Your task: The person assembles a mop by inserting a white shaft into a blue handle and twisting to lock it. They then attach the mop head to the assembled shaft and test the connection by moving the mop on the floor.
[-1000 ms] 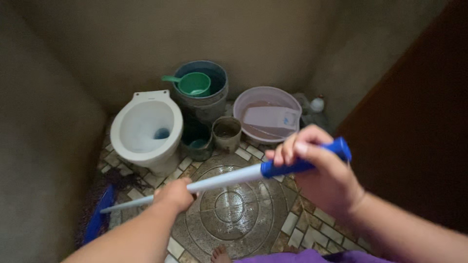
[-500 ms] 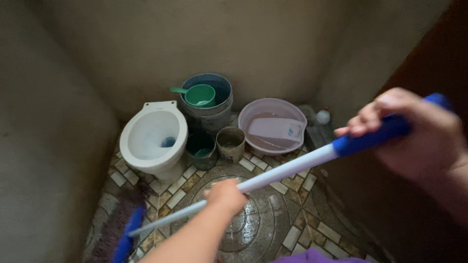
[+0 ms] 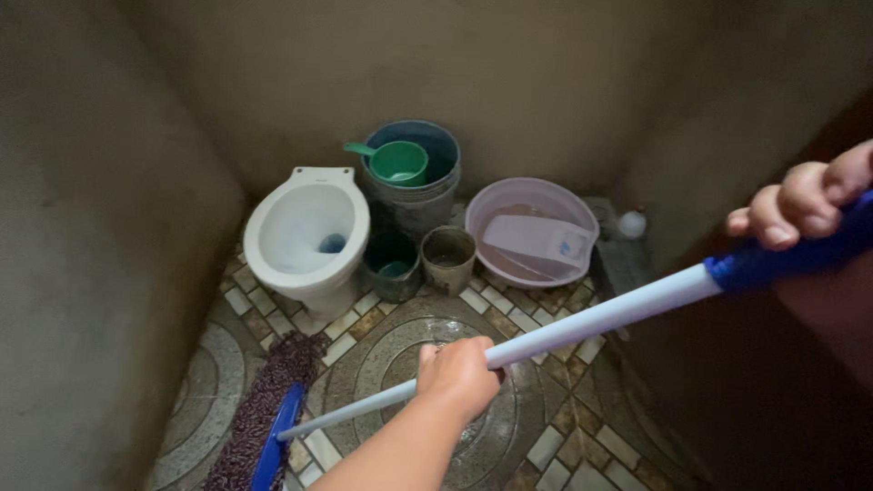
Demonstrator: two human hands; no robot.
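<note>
Both fists closed on our broom handle [image 3: 591,323].
Our left hand [image 3: 459,373] clasped mid-shaft; our right hand [image 3: 805,205] gripped the blue end; the bristle head [image 3: 264,423] lay on wet tiles, near the toilet [image 3: 305,236].

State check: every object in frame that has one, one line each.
Blue-headed broom with white pole and blue grip: held slanted, purple bristles on the tiled floor.
Left hand: closed around the pole, mid-length.
Right hand: closed on the blue grip.
White toilet bowl: open, no seat or lid in view.
Grey bucket: upright, green dipper inside.
Pink basin: holds water and a white container.
Two small pots: upright, open.
</note>
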